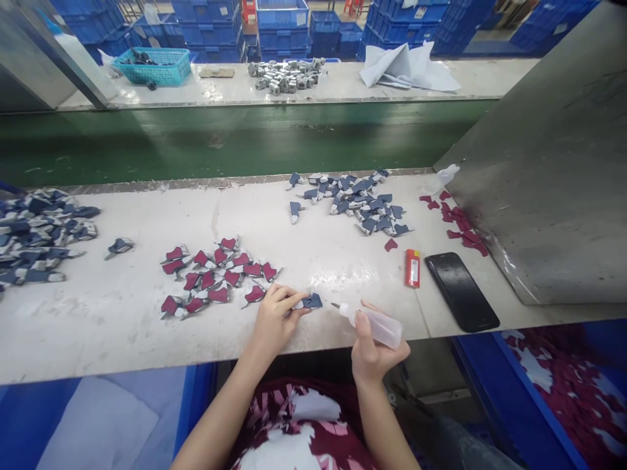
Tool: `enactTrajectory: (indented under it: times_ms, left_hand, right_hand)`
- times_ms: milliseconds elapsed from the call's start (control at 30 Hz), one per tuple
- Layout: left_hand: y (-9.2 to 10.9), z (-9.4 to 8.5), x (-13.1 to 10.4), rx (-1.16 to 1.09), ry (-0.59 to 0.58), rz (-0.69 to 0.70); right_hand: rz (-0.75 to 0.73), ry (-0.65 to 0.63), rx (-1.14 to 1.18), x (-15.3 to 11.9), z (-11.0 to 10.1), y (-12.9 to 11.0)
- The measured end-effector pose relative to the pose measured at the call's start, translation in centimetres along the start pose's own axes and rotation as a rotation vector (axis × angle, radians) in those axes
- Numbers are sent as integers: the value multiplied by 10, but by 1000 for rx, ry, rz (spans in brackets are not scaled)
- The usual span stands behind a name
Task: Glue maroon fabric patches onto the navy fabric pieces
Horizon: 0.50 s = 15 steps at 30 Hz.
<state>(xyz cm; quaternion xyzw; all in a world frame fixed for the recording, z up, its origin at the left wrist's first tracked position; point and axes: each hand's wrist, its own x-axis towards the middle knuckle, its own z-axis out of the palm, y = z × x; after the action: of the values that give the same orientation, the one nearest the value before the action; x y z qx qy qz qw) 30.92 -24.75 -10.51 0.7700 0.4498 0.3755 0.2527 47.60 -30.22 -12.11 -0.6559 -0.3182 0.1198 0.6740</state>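
Near the front edge of the white table, my left hand [279, 316] is closed on a small dark blue and grey plastic part [312, 301]. My right hand [375, 352] grips a translucent squeeze bottle [379, 326] with a thin tip. That tip points left at the blue part, with a small gap between them. Left of my left hand lie several similar parts with dark red faces [208, 279]. A heap of blue-faced parts [367, 202] sits farther back, right of centre.
Loose dark red pieces [460, 225] lie by a slanted metal panel [548, 176]. A red box [412, 268] and a black phone [462, 292] are at the right. More blue-grey parts [39, 228] pile up at far left. Behind the green strip stands a turquoise basket [155, 70].
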Motion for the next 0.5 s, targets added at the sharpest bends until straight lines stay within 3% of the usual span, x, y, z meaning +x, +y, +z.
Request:
enactTrajectory:
  times_ms: [100,233,367,500]
  left_hand:
    - [0,0,0,7,-1,-4]
    - [0,-1,0,15,-10,-15]
    - [0,-2,1,17,-22,-22]
    - [0,-3,1,14,-18,-6]
  right_hand:
    - [77,23,98,8,-1,-4]
    - [103,-149,195,25,2,-15]
    - [67,-260,170,41,22,-18]
    - [57,-344,121,46,39,-7]
